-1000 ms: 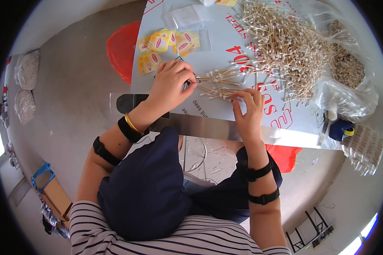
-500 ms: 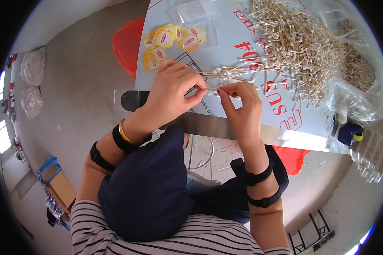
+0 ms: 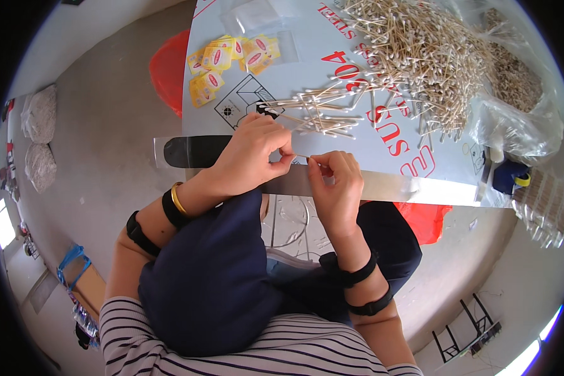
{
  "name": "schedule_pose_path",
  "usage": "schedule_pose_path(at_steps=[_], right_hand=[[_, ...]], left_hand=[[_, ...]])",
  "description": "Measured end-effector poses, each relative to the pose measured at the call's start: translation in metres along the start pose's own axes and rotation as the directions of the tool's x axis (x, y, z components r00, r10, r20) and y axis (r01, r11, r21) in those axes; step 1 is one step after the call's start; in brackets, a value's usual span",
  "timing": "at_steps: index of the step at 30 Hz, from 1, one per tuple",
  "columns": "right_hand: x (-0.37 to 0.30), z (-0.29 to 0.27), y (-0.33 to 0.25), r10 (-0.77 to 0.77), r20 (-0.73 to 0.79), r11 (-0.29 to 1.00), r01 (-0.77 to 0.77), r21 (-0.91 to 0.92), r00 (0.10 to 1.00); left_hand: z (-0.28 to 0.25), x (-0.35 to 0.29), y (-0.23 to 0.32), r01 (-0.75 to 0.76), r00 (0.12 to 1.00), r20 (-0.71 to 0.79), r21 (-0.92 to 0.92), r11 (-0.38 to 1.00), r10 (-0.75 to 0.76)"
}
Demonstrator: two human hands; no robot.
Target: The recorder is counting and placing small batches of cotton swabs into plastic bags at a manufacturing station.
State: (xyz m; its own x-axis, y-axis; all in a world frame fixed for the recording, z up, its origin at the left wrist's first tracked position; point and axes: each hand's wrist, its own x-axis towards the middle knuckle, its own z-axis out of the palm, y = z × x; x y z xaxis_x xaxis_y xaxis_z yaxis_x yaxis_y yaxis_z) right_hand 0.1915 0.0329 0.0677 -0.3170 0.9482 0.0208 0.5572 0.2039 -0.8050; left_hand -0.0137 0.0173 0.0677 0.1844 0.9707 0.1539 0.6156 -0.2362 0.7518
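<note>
My left hand and my right hand are close together above the table's near edge. A thin cotton swab spans the short gap between them, each end pinched in the fingertips of one hand. Its tips are hidden by the fingers. Just beyond my hands lies a loose spread of cotton swabs with wooden sticks and white heads. Farther right rises a large heap of cotton swabs.
Yellow printed cards and clear plastic bags lie at the table's far left. A clear bag of swabs stands at the right, beside a roll of yellow tape. A black strip lies along the near left edge.
Both hands have moved nearer to me and slightly left, away from the loose swabs, with one swab held between them. The head view has shifted a little.
</note>
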Motion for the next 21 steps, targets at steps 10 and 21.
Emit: schedule_pose_path(at_steps=[10,21], right_hand=[[-0.032,-0.002,0.007,0.149,0.037,0.985,-0.151,0.077,0.988],[-0.014,0.005,0.004,0.094,0.049,0.994,-0.096,0.055,0.994]], left_hand=[[0.017,-0.01,-0.005,0.023,0.984,0.179,-0.153,0.988,0.004],[0.009,-0.012,-0.009,0.089,0.989,0.127,-0.12,0.989,-0.073]])
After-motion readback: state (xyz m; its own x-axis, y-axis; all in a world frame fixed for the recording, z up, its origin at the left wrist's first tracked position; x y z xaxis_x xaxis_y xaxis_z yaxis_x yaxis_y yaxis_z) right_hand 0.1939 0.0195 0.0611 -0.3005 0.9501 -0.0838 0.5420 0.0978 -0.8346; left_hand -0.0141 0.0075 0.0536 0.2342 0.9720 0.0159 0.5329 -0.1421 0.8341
